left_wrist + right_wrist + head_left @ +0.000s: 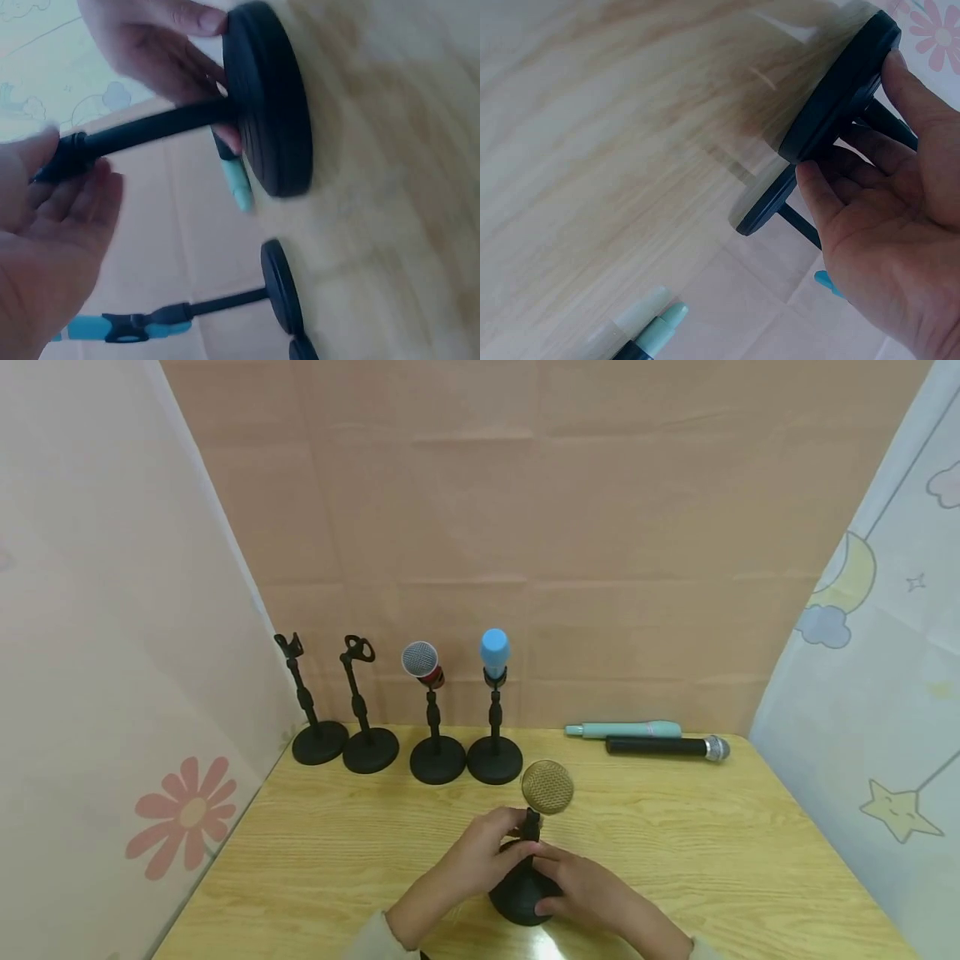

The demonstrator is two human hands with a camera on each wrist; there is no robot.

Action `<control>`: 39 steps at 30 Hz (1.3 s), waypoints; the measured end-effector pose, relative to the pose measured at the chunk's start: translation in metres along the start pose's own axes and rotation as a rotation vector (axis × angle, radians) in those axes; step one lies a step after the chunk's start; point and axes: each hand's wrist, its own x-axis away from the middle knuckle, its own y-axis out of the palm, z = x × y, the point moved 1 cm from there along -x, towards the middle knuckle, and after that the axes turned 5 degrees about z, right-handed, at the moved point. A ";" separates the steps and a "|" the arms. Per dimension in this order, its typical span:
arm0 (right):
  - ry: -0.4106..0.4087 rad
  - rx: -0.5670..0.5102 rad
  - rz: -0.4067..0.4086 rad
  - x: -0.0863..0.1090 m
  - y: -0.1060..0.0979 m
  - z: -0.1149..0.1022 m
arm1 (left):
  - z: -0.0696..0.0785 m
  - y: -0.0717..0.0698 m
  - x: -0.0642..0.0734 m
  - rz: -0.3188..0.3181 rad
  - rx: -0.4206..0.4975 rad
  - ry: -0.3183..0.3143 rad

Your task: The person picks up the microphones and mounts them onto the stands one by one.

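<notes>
A black desktop microphone stand is at the front of the table, with a gold-headed microphone at its top. My left hand grips the upper part of its pole; in the left wrist view the thumb and fingers wrap the dark joint at the pole's upper end. Lower down, my right hand holds the round base, its thumb and fingers spread on the rim and upper face. The base sits close over the wood in both wrist views. Most of the microphone's body is hidden behind the left hand.
Along the back stand two bare stands, one stand with a silver-and-red microphone, and another with a blue microphone. A teal microphone and a black one lie at the back right.
</notes>
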 end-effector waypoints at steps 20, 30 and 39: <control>0.067 0.082 0.064 0.004 0.006 -0.007 | -0.023 0.023 0.023 -0.286 -0.521 -0.020; 0.153 -0.006 0.053 -0.007 -0.009 0.014 | -0.028 0.037 -0.002 -0.221 -0.620 0.032; 0.240 -0.038 0.089 -0.017 -0.015 0.030 | -0.033 0.043 -0.033 -0.271 -0.668 -0.039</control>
